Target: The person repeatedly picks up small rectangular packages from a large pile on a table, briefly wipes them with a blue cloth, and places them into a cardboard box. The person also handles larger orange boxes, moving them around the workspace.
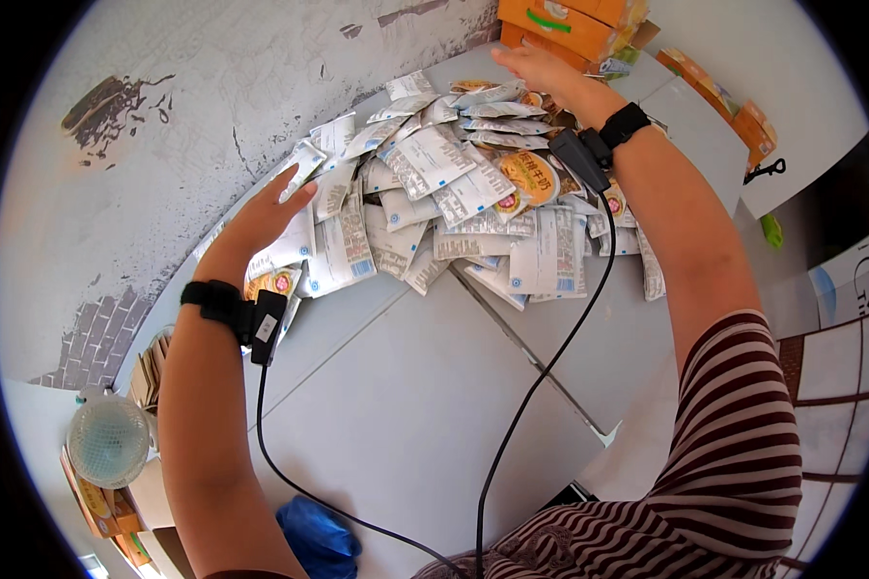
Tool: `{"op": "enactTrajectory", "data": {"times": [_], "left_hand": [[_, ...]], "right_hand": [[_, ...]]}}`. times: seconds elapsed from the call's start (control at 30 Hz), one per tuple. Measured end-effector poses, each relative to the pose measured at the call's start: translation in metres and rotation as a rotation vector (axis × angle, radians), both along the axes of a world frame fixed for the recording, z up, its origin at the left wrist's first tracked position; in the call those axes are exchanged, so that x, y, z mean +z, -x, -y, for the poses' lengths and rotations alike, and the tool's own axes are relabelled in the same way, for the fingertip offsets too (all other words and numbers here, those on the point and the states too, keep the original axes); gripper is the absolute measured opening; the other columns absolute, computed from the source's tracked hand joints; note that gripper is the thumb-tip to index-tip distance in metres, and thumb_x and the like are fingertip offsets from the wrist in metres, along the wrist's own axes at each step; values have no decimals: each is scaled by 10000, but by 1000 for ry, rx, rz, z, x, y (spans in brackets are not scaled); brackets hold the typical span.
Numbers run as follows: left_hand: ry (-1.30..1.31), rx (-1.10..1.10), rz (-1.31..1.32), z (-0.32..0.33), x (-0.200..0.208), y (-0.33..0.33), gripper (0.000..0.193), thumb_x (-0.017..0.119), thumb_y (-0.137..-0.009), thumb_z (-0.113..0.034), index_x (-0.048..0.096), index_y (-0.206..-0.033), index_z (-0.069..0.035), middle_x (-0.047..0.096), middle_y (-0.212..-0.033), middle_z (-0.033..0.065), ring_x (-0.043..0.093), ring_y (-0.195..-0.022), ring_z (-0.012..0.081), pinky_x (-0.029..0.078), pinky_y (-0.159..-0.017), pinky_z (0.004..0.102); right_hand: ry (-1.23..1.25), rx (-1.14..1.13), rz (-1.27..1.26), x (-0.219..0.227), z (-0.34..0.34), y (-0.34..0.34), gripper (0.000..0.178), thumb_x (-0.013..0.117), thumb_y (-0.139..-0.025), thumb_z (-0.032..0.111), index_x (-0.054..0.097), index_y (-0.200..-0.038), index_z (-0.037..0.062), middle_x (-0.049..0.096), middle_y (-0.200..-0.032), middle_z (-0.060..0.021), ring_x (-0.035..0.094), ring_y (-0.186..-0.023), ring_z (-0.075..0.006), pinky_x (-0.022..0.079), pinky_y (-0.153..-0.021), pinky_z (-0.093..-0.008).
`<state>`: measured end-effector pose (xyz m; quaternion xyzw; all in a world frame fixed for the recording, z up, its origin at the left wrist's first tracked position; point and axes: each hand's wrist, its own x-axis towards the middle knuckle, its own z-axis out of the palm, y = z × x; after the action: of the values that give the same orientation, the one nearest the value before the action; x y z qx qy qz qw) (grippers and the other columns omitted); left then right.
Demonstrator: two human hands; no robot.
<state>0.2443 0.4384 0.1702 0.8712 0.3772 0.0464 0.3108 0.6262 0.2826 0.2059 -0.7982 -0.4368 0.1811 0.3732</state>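
A big heap of small white sachets (430, 159) spreads across the far half of the grey-white table (386, 386). Some show a printed side with an orange picture, such as the sachet (529, 177) right of the middle. At the heap's left edge is my left hand (266, 220), its fingers stretched out and the thumb apart, beside or touching the sachets. My right hand (536, 72) reaches over the heap's far right corner, fingers extended and holding nothing visible. Part of the sachets under it is hidden by my wrist and forearm.
Orange boxes (560, 34) stand at the far edge beyond my right hand. Black cables (541, 381) run from both wrist devices toward my body. A worn wall (212, 77) borders the left. A round fan-like thing (109, 441) and a blue bag (317, 540) lie lower left.
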Motion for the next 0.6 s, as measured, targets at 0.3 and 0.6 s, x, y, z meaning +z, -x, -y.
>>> {"op": "enactTrajectory", "data": {"times": [0.3,0.6], "left_hand": [[79,-192,141,-34,-32,-156,884,549,-793,-644,327,-1412,-52,360,-1403,245,384,-1282,363,319,-1046,402],[108,-126,-13,-77,-70,-249,949,642,-738,-608,284,-1432,-70,417,-1364,232,428,-1249,326,353,-1013,379]], "right_hand": [[311,168,80,-27,-57,-69,758,374,-872,646,415,-1366,71,368,-1415,-184,369,-1288,-299,313,-1034,-378],[715,68,241,-113,-100,-105,859,543,-692,732,515,-1304,129,502,-1312,-167,545,-1122,-246,422,-906,-385]]}}
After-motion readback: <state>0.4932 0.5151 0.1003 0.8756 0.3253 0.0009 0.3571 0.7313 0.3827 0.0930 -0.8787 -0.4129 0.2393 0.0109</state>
